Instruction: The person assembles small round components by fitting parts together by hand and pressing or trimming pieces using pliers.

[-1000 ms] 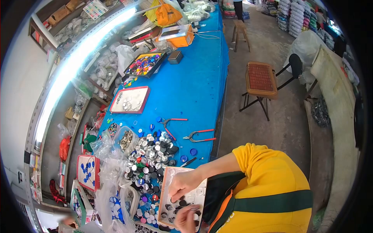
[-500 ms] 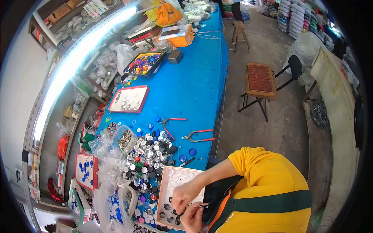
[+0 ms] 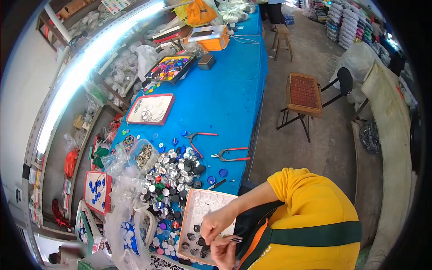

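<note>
My left hand (image 3: pixel 223 253) is closed, its fingers pinched on a small round piece with a pale and dark rim (image 3: pixel 235 239). Touching or nearly touching it is my right hand (image 3: pixel 216 225), fingers pressed together; whatever they grip is hidden. Both hands are over the near edge of a shallow pinkish tray (image 3: pixel 184 225). Clear round pieces (image 3: pixel 204 205) lie in the tray's upper part, and dark round pieces (image 3: pixel 194 246) in its lower part.
Past the tray spreads a heap of round caps (image 3: pixel 173 173) on the blue tabletop (image 3: pixel 216 94). Two red-handled pliers (image 3: pixel 231 154) (image 3: pixel 198 140) and a dark slim tool (image 3: pixel 217 184) lie nearby. Plastic bags (image 3: pixel 123 211) crowd the far side. A folding chair (image 3: pixel 303 92) stands in the aisle.
The view has shifted slightly. My right hand has dipped a little toward my left, and the two still meet over the tray edge. The round piece remains in my left fingers.
</note>
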Action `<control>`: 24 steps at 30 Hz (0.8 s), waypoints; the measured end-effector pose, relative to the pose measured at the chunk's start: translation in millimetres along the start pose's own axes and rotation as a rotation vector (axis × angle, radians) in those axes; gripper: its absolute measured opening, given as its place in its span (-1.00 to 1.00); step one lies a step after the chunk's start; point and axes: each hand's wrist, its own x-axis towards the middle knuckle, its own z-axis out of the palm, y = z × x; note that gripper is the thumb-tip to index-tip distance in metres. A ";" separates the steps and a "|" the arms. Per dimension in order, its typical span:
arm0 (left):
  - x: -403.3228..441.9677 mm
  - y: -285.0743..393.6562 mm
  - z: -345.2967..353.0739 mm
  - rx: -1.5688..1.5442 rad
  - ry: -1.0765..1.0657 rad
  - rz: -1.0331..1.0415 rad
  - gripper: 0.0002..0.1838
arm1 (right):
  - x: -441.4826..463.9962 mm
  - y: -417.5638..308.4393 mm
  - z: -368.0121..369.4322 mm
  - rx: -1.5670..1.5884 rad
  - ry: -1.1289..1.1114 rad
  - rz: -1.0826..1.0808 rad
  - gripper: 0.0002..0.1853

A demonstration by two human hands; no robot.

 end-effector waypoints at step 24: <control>16.9 23.9 7.7 -0.088 -0.074 -0.364 -0.84 | -14.3 -1.8 -9.6 0.031 0.126 0.180 -0.91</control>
